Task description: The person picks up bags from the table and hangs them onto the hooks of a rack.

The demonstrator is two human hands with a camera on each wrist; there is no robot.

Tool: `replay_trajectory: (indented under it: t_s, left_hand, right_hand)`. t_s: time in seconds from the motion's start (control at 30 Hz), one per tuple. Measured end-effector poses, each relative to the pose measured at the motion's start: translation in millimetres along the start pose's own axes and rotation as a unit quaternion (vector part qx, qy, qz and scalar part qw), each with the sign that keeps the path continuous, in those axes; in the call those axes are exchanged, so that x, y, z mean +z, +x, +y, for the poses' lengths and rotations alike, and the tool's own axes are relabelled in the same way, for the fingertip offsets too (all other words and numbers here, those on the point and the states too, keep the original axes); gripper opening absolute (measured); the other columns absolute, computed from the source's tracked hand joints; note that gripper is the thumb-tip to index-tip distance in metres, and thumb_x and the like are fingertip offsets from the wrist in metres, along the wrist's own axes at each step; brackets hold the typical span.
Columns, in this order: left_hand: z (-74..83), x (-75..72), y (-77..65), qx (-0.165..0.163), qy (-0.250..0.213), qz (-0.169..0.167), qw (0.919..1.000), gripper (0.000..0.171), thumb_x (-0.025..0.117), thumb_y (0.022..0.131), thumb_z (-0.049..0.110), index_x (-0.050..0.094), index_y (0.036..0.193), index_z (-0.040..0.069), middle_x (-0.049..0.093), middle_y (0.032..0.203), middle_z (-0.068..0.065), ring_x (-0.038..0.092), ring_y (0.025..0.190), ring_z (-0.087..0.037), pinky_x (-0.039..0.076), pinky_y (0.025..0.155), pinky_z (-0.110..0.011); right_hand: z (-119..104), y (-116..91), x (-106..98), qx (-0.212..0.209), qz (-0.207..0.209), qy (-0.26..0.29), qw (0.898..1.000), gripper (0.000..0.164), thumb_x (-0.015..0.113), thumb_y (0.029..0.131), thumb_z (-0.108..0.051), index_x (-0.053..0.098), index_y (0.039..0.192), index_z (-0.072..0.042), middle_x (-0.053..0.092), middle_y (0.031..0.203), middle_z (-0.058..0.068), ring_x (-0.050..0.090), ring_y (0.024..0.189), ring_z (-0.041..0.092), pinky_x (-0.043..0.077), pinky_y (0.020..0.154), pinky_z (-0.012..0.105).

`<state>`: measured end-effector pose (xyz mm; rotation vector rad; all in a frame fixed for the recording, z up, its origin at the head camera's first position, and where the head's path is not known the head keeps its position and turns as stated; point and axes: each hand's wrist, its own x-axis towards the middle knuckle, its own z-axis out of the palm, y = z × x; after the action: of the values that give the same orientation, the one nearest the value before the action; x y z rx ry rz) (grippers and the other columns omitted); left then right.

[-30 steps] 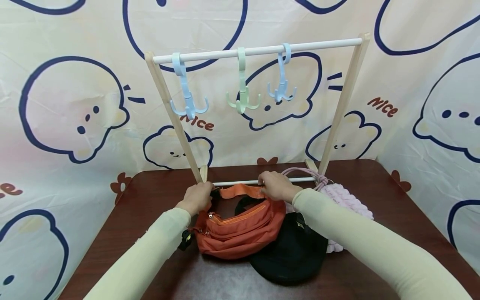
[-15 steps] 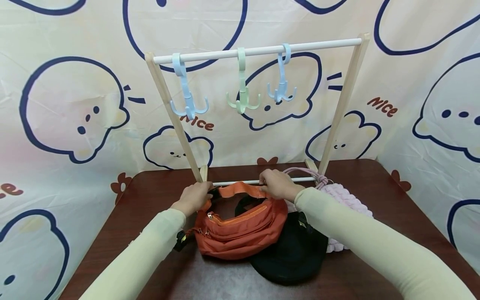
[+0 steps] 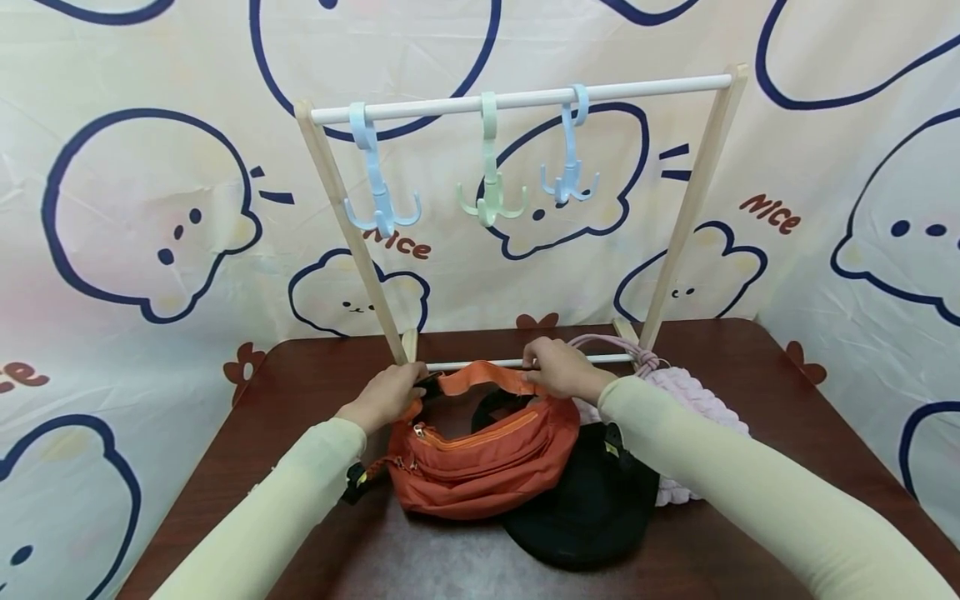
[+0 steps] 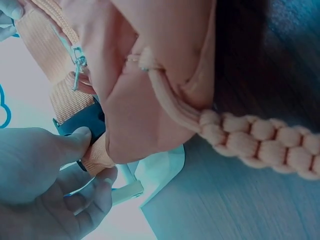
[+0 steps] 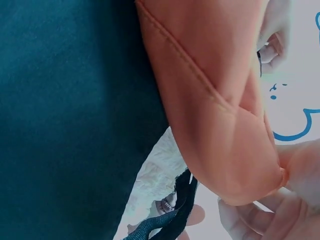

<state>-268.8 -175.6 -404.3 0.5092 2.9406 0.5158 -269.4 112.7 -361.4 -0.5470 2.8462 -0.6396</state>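
Note:
An orange waist bag (image 3: 483, 471) lies on the table with its zip side up. At its left end my left hand (image 3: 381, 396) pinches the strap beside a black buckle (image 4: 89, 120), thumb on top in the left wrist view. My right hand (image 3: 566, 369) holds the strap (image 3: 480, 375) at the other end, close to the bag's corner (image 5: 240, 180). Between both hands the strap arches up. Under the bag's right side a black cap (image 3: 588, 517) is partly covered. A pale pink puffy bag (image 3: 697, 404) lies behind my right forearm, which hides part of it.
A wooden rack with a white top bar (image 3: 435, 107) stands at the back of the brown table (image 3: 322, 379). On the bar hang a left blue hook (image 3: 378, 187), a green hook (image 3: 491, 179) and a right blue hook (image 3: 570, 162). A lower white bar (image 3: 603, 359) runs behind my hands.
My left hand has shifted slightly left and down, and the right hand slightly right, both still gripping the strap. The strap arch has risen a little. The rack and hooks stay put.

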Motion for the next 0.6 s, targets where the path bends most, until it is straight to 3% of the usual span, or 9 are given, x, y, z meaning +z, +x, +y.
replay_trajectory:
  t_s: [0.13, 0.3, 0.6]
  left_hand:
    - [0.3, -0.5, -1.3, 0.009, 0.007, 0.000, 0.9999, 0.025, 0.063, 0.099, 0.008, 0.063, 0.123, 0.002, 0.072, 0.108, -0.017, 0.069, 0.088, -0.025, 0.055, 0.077, -0.041]
    - [3.7, -1.9, -3.4, 0.005, 0.011, -0.009, 0.9999, 0.031, 0.062, 0.100, 0.011, 0.062, 0.130, 0.003, 0.068, 0.126, -0.021, 0.068, 0.111, -0.035, 0.054, 0.094, -0.051]
    - [9.5, -5.5, -8.5, 0.015, 0.013, -0.014, 0.9997, 0.030, 0.063, 0.100, 0.014, 0.063, 0.129, 0.006, 0.070, 0.124, -0.018, 0.069, 0.109, -0.033, 0.055, 0.093, -0.050]
  right_hand:
    - [1.5, -0.7, -1.0, -0.012, 0.001, 0.007, 1.000, 0.009, 0.067, 0.098, -0.016, 0.069, 0.100, -0.007, 0.070, 0.083, 0.005, 0.058, 0.063, 0.013, 0.042, 0.055, 0.025]
    - [3.9, -0.2, -0.4, -0.026, 0.001, 0.008, 1.000, 0.018, 0.067, 0.098, -0.014, 0.072, 0.113, -0.006, 0.074, 0.105, 0.011, 0.068, 0.085, 0.018, 0.048, 0.066, 0.028]
    - [5.4, -4.5, -2.9, -0.039, -0.007, 0.025, 0.999, 0.023, 0.066, 0.098, -0.014, 0.073, 0.117, -0.002, 0.074, 0.113, 0.014, 0.072, 0.098, 0.024, 0.052, 0.071, 0.030]
